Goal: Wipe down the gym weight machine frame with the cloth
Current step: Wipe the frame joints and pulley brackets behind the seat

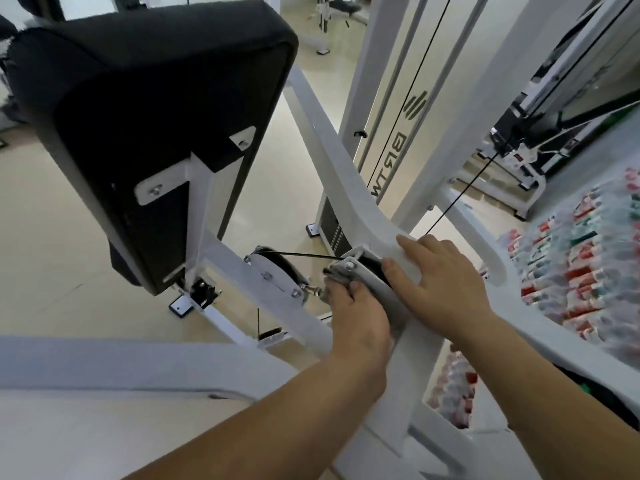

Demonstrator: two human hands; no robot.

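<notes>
Forearms reach in from the bottom edge as a person wipes a white weight machine frame (332, 140) in a gym. At the frame's lower joint the left hand (356, 317) curls its fingers round a grey cloth (336, 274), pressing it on the pulley bracket (350, 263). Just beside it the right hand (446, 271) lies flat on the beam w/ fingers straight & spread, holding nothing, apparently as a brace.

The cloth is bunched, w/ what looks like a strip of it trailing under the left palm down the bracket, though blur makes its edge hard to trace. Its long axis follows the bracket, upper left to lower right in the view.

Task judged mid-way at best. Wiping is under way at the joint near the pulley (277, 277) & cable (304, 255), but nothing visible marks which sections are already clean. Likely left: the curved main beam, the weight-stack tower (391, 161) behind it & the lower rails by the floor (52, 237).

The frame's main beam runs long from behind the black pad (138, 98) at upper left, sloping down & right toward the person, then bending at the joint under both hands.
</notes>
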